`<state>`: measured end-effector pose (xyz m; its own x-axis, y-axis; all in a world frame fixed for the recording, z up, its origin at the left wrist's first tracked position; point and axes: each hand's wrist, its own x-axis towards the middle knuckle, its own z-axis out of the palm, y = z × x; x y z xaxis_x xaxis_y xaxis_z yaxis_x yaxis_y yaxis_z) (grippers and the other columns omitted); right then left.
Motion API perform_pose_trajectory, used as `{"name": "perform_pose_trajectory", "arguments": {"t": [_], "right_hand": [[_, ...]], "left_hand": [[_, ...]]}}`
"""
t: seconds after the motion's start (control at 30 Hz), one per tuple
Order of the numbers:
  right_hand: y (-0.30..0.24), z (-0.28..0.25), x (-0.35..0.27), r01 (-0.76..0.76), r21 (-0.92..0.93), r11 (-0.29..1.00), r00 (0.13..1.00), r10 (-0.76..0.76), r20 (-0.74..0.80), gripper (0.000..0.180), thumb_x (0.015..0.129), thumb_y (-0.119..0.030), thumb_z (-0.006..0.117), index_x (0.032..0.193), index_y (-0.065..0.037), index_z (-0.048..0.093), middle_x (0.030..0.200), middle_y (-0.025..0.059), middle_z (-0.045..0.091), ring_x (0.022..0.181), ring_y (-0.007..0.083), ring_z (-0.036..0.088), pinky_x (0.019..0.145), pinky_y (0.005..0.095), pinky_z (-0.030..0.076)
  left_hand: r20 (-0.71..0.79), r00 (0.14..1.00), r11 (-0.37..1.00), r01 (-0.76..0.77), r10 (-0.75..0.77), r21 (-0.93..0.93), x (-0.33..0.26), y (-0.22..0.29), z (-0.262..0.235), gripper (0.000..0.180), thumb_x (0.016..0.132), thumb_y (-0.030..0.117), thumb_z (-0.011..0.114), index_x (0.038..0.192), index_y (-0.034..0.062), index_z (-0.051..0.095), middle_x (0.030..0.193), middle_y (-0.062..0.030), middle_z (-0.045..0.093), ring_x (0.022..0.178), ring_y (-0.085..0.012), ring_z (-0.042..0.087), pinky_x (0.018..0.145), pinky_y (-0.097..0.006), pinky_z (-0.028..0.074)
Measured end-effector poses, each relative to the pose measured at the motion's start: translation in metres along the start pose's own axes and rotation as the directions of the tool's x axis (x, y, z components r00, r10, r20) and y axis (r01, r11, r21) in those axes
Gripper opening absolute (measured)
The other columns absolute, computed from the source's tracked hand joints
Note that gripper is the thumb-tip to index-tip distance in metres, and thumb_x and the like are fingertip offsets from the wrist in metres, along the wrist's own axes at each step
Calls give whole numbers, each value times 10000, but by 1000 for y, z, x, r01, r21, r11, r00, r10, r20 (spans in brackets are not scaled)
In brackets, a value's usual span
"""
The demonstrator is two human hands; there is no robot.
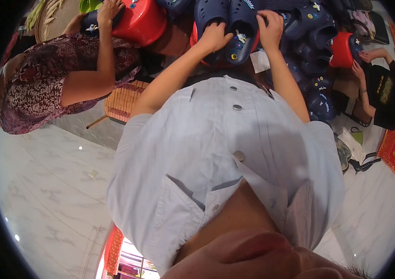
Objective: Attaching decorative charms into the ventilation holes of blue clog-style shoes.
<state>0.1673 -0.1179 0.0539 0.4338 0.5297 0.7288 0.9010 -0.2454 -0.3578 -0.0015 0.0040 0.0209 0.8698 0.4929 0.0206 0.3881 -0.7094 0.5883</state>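
A pair of navy clogs lies side by side before me, toes away: the left clog (210, 13) and the right clog (242, 15). A red stool (194, 35) shows at their edges, underneath. My left hand (215, 37) has its fingers inside the left clog's opening, gripping it, with the thumb pointing toward the right clog. Small decorations (240, 37) sit in the right clog's heel area. Beside that clog, my right hand (272, 29) is loosely bent with its fingers apart and nothing visible in it. Whether its fingertips touch the clog is unclear.
Many navy clogs (316, 35) are heaped to my right, near a white card (260, 62). At left, a person in a patterned top (58, 79) handles a dark clog by a red stool (141, 21). Another person (383, 90) works at far right by a red stool (341, 49).
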Motion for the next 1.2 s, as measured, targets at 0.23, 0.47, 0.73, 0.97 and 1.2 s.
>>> {"name": "perform_pose_trajectory", "arguments": {"t": [0.23,0.47,0.73,0.97,1.2], "right_hand": [[-33,-21,-55,40,121,992,901,-89,425,238,816,-37,578,1045,-29,642,1046,102,648,1008,304,608,871,407,506],[-54,2,-43,49,-285,957,585,204,785,390,837,-54,540,1223,-79,583,1128,143,596,1022,333,630,847,426,535],[-46,-8,-49,-99,-55,994,739,110,665,282,854,-77,582,1130,-102,635,1063,115,604,939,365,640,785,440,528],[-46,-16,-41,-18,65,998,967,1,254,170,815,-53,652,982,-52,680,904,84,643,879,273,608,781,374,494],[-67,4,-38,13,72,997,874,-46,484,344,878,-234,642,1221,-216,626,798,100,577,793,286,612,693,392,511]], "left_hand": [[7,983,956,-177,183,-233,-26,-11,-25,357,882,51,548,1233,5,591,1107,-267,606,1035,-427,591,916,-426,478],[-153,988,833,-64,-25,-550,-35,-18,-49,293,867,7,563,1140,41,665,1068,-201,656,926,-366,659,803,-392,537],[45,900,870,-430,433,241,-45,-4,-38,358,763,42,611,1115,89,661,1027,-133,605,955,-318,604,808,-402,534],[135,893,814,-447,429,370,-47,-16,-25,288,793,84,579,1068,89,663,1072,-129,606,992,-295,598,808,-406,527],[153,897,827,-441,414,349,-41,-13,-33,239,767,101,622,1001,87,665,1047,-123,614,993,-303,598,781,-402,517]]}}
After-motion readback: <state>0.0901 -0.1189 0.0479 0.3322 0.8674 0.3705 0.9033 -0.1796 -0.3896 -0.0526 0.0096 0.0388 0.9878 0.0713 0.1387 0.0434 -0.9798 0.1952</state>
